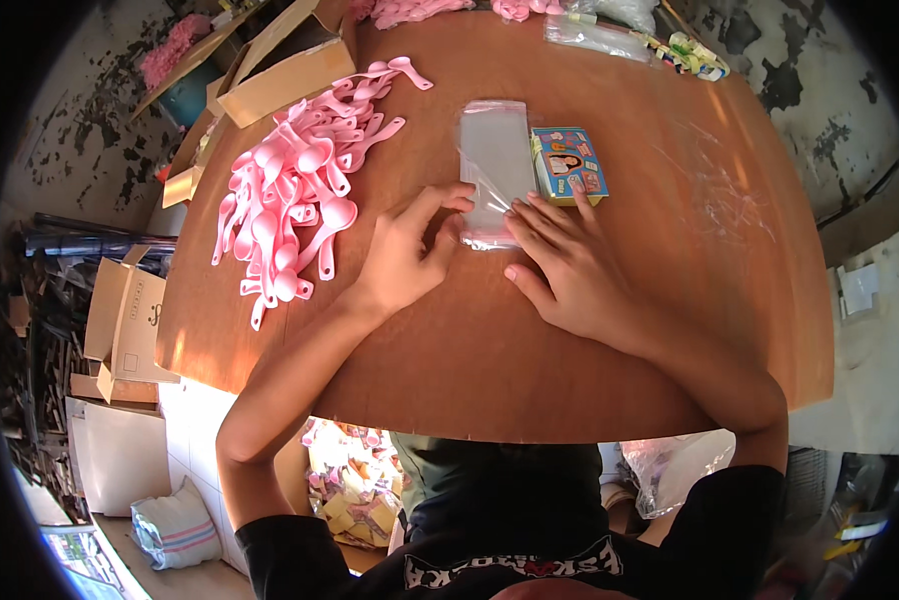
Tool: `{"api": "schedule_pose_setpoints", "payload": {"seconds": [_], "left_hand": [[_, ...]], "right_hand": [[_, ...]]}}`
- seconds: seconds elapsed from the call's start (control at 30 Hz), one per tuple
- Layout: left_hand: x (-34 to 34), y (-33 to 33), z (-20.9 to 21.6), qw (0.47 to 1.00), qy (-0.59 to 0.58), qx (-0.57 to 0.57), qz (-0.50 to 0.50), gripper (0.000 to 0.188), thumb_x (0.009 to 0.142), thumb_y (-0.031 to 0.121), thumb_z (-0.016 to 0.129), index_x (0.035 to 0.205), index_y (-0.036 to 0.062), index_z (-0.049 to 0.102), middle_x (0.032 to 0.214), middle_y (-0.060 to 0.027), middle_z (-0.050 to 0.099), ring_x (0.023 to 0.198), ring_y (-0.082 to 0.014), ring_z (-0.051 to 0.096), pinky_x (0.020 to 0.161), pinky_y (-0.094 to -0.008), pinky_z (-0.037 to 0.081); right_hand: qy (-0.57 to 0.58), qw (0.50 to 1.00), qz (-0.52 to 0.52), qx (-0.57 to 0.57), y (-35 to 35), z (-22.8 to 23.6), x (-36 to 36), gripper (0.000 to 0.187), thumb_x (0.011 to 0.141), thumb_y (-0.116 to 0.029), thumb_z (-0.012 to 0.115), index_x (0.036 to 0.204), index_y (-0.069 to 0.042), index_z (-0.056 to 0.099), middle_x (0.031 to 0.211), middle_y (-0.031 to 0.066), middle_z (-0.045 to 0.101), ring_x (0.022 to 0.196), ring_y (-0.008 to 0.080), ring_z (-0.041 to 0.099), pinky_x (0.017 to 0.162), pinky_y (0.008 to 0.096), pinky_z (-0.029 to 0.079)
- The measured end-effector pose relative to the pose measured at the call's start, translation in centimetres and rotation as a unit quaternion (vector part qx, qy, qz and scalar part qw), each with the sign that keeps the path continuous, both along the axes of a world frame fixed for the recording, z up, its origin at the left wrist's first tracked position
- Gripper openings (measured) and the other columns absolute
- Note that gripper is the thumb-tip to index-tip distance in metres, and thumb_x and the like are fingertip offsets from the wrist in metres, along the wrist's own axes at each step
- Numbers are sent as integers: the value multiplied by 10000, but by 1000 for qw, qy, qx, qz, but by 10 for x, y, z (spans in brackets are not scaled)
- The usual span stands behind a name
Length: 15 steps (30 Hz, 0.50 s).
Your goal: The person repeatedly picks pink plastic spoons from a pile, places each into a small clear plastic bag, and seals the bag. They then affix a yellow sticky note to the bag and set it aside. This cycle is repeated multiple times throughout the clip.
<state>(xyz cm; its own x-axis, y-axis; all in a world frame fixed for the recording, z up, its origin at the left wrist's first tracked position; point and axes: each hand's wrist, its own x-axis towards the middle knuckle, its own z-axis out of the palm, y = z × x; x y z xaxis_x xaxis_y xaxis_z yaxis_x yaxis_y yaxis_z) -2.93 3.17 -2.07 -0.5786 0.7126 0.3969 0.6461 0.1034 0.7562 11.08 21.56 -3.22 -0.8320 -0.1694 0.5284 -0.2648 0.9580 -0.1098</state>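
A stack of clear plastic bags point(495, 140) lies flat on the brown table. My left hand point(405, 250) rests at the stack's left edge, fingers curved and the thumb apart from them, with nothing visible between. Across the lower right part of the stack lie the outstretched fingers of my right hand point(575, 265), its thumb spread away. Just right of the bags is a stack of small blue printed cards point(580, 150), close to my right fingertips. A heap of pink plastic spoons point(290, 180) spreads over the table left of my left hand.
Open cardboard boxes point(290, 75) stand at the table's far left edge. Clear plastic film point(715, 190) lies on the table's right side, and more plastic packets point(600, 38) lie at the far edge. Another carton point(130, 315) is beside the table at left.
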Motion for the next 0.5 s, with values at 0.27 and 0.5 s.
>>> {"api": "schedule_pose_setpoints", "payload": {"seconds": [0.27, 0.5], "left_hand": [[-10, -5, -8, 985, 161, 46, -48, 347, 785, -86, 623, 1121, 2, 618, 1017, -138, 692, 933, -303, 671, 800, -366, 537], [-4, -10, -1, 988, 128, 33, -77, 337, 770, -36, 662, 1096, 49, 642, 999, -129, 673, 903, -317, 659, 793, -398, 527]], "right_hand": [[-5, 1000, 4, 6, -4, 4, -7, 199, 875, -140, 668, 1058, -62, 679, 1184, 135, 640, 1238, 322, 535, 1109, 590, 249], [107, 993, -11, -56, -3, 4, -16, 126, 763, -113, 764, 878, -119, 711, 917, 13, 652, 915, 213, 598, 876, 393, 375]]}}
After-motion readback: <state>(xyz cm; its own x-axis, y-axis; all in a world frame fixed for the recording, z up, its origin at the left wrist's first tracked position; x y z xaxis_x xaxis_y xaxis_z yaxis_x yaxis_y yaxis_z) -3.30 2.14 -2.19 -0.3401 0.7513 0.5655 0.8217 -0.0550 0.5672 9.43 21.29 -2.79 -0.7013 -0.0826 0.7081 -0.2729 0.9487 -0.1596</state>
